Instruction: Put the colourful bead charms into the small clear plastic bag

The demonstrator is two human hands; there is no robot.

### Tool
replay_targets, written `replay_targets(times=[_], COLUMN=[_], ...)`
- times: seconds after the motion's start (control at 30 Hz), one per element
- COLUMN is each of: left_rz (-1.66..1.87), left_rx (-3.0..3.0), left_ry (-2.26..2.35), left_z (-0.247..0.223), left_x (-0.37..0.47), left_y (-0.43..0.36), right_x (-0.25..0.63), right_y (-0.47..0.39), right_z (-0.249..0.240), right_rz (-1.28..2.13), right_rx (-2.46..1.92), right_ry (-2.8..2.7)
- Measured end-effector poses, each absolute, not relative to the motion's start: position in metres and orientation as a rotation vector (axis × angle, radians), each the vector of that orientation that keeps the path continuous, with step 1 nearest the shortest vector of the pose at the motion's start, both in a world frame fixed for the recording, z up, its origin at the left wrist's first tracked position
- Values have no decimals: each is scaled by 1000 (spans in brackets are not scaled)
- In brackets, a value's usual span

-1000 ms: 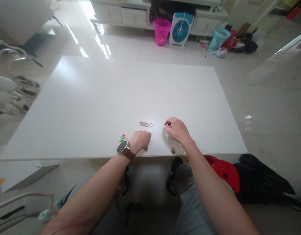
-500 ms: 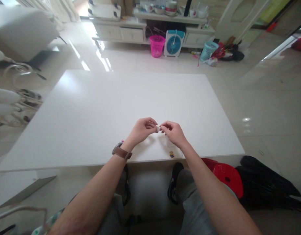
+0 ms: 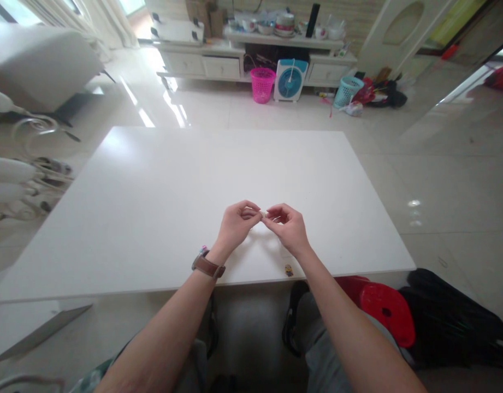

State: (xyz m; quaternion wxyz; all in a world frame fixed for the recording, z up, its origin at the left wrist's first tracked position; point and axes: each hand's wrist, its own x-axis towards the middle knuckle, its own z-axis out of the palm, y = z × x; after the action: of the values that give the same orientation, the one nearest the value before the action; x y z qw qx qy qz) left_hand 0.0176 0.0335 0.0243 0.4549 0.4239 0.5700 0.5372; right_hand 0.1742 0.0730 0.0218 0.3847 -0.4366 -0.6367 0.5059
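Note:
Over the near part of the white table (image 3: 185,180), my two hands meet around a small whitish piece (image 3: 263,215), too small to name. My left hand (image 3: 237,222) pinches it between thumb and fingertips. From the other side, the thumb and fingers of my right hand (image 3: 288,225) close on the same piece. Close to the table's front edge, below my right hand, lies a tiny yellow and dark figure (image 3: 289,270). Something small, pink and purple (image 3: 203,249) shows beside the watch (image 3: 208,266) on my left wrist.
A red stool (image 3: 388,311) and a black bag-like heap (image 3: 451,322) are at the table's near right. Beyond the table stand a pink basket (image 3: 262,87), a blue and white fan (image 3: 290,80) and a light blue basket (image 3: 347,91). White chair-like furniture (image 3: 13,169) is at the left.
The view has tilted slightly, so the table sits lower in the picture. My right thumb has shifted in against the small piece; both hands remain together at it.

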Motion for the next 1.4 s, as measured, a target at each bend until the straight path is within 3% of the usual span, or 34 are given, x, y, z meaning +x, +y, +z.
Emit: replay_targets(times=[0.47,0.77,1.13,1.4], left_rz=[1283,1213,1233,1213], left_rx=[1064,1072,1103,1106], left_ry=[1384,1503,1532,1534], left_z=[21,15,20,20], left_x=[18,9,5,3], left_y=[29,34,29,29], right_x=[205,228,220,221], right_y=[95,101,94,90], right_z=[17,6,7,7], right_rz=[1199,1078,658,647], right_rx=[-1301,-1665,-1693,-1665], right_ry=[-1555,-2148,-2390,-2499])
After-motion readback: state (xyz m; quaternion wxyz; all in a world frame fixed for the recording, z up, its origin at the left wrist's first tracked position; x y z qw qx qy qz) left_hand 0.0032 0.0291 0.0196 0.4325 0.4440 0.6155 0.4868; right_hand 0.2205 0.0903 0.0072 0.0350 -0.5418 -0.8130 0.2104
